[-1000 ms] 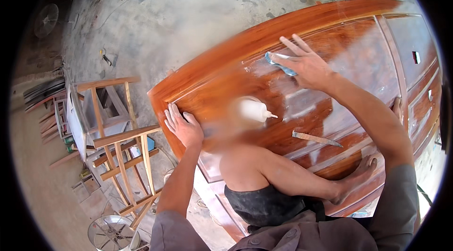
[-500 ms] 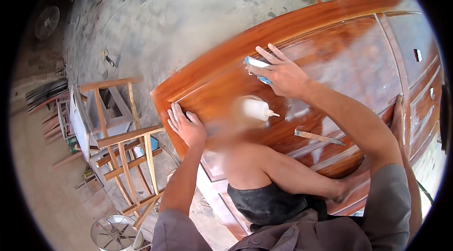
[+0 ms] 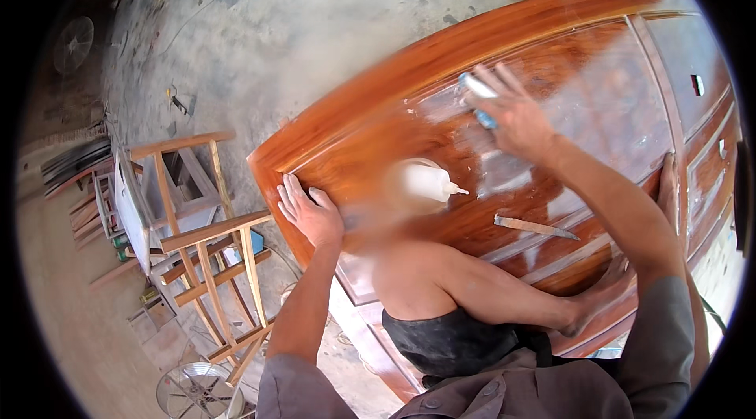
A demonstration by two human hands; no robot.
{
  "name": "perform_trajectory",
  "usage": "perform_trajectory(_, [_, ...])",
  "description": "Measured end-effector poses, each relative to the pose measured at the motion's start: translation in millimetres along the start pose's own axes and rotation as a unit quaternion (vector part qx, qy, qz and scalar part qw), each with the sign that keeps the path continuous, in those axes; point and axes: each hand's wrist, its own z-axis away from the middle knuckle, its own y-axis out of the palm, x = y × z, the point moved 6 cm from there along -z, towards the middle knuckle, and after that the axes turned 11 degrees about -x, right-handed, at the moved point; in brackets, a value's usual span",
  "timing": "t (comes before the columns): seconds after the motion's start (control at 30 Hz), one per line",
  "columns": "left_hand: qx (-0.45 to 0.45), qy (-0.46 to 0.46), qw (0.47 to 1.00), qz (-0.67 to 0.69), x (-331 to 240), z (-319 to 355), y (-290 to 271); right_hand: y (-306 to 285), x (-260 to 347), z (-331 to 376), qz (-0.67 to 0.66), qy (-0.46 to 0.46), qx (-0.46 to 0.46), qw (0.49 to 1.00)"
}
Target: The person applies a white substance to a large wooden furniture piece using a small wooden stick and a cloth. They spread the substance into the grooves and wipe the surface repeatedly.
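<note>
A blue cloth (image 3: 478,100) is pinched in the right hand (image 3: 516,116) against the glossy, curved wooden door (image 3: 409,96). The left hand (image 3: 309,213) is laid flat, fingers apart, on its edge. A white squeeze bottle (image 3: 429,181) is lying on the panel.

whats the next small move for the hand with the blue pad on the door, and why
Probably sweep the right hand and its blue pad on across the dusty, pale panel of the wooden door, since whitish residue covers that area, while the left hand lies flat at the door's edge, steadying it.
</note>
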Motion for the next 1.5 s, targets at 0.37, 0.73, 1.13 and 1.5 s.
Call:
perform_trajectory(0.37, [0.018, -0.007, 1.0, 0.004, -6, 0, 1, 15, 30, -4, -0.036, -0.01, -0.024, 0.999])
perform_trajectory(0.73, [0.015, -0.008, 1.0, 0.009, -2, 2, -2, 15, 51, -16, -0.064, -0.012, 0.02, 0.998])
perform_trajectory(1.13, [0.013, -0.006, 1.0, 0.013, 1, 2, 0, 13, 37, -36, -0.05, -0.073, 0.003, 0.996])
perform_trajectory(1.5, [0.008, -0.005, 1.0, 0.016, 5, 4, -1, -8, -12, -19, -0.008, -0.018, -0.026, 0.999])
